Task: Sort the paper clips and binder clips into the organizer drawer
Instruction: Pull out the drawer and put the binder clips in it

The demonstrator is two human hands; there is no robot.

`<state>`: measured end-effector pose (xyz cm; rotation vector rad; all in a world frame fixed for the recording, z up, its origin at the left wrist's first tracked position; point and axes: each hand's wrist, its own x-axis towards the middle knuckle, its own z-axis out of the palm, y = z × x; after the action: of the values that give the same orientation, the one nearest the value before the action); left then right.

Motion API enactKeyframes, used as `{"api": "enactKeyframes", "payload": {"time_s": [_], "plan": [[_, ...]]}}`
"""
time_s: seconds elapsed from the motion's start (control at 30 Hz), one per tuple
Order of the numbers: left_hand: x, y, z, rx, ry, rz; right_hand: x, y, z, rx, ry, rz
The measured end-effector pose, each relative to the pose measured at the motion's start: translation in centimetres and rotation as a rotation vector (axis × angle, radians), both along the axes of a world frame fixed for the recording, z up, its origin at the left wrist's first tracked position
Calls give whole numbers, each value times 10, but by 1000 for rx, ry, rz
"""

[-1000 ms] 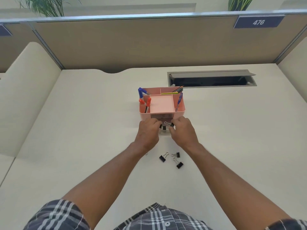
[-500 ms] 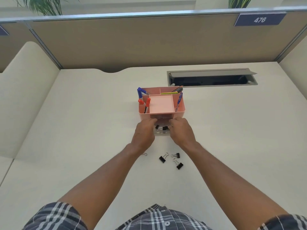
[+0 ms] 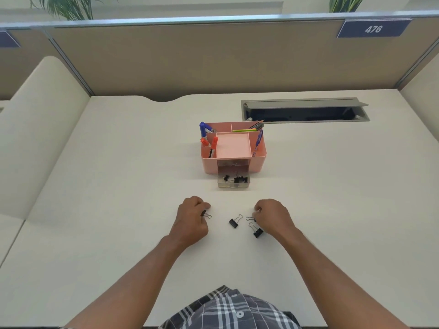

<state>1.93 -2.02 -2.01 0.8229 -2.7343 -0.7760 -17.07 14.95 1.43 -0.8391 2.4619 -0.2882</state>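
Left hand (image 3: 191, 218) pinches one binder clip (image 3: 206, 213), right hand (image 3: 273, 217) another (image 3: 250, 218), on the surface before the open drawer (image 3: 233, 182) (light, stiff, best gripped by the body).

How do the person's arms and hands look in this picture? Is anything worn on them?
Both forearms are bare to beyond the picture's lower edge; no sleeve covers them. The left hand and the right hand wear no glove, and no watch, bracelet or ring shows on them. The only clothing in view is a plaid shirt in grey, dark blue and white with a white button, at the bottom edge.
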Motion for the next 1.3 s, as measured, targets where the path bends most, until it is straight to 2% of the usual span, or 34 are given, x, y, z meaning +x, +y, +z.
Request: {"api": "enactKeyframes", "payload": {"time_s": [0.23, 0.5, 0.63, 0.73, 0.87, 1.03, 1.3], "plan": [[-4, 4, 1, 26, -7, -7, 14, -2, -1, 54, 15, 93], [-19, 11, 15, 154, 51, 35, 14, -6, -2, -89, 36, 64], [-42, 8, 30, 25, 168, 6, 2, -24, 16, -271, 76, -9], [-67, 1, 40, -106, 173, -11, -9, -43, 32, -380, 141, -17], [-98, -2, 53, -207, 104, 34, -23, -67, 41, -333, 175, 30], [-115, -5, 52, -204, 89, 52, -24, -83, 42, -320, 103, 23], [-84, 0, 38, -137, 235, 45, -21, -56, 39, -437, -73, -139]]}}
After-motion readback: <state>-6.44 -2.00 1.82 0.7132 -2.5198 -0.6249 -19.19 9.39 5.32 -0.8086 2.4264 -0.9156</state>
